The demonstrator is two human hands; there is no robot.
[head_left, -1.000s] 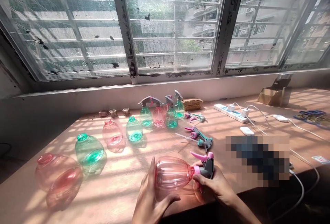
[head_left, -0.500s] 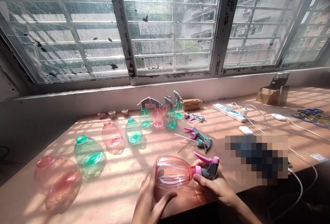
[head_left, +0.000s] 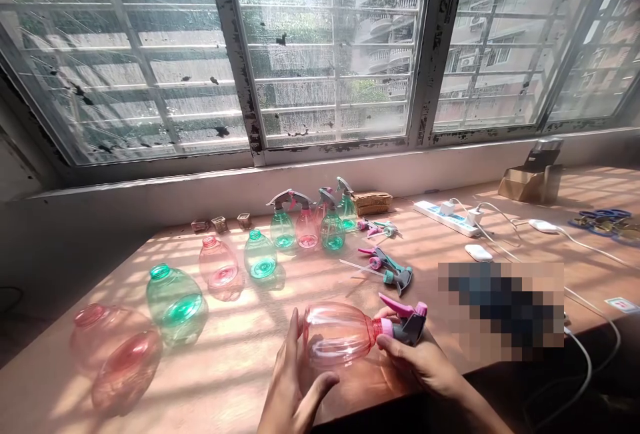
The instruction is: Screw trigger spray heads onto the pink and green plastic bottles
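Lying beyond the hands (head_left: 293, 384) are spray heads (head_left: 403, 279).

Strong backlight thru windows (head_left: 330, 61), striped shadows across table (head_left: 225, 354), dark btm R corner

Hands: we count two, left hand (head_left: 290, 384) and right hand (head_left: 423, 359).
Held pink spray bottle (head_left: 337, 335): we have one.
Uncapped pink bottles (head_left: 219, 267): we count two.
Uncapped green bottles (head_left: 174, 301): also two.
Standing spray bottles (head_left: 307, 229): three green, one pink, part of another pink behind.
Loose spray heads (head_left: 404, 281): two in front, more behind, too tangled for us to count.
Power strip (head_left: 433, 214): one, with two plugs (head_left: 473, 217).
Small boxes (head_left: 219, 224): we count three.
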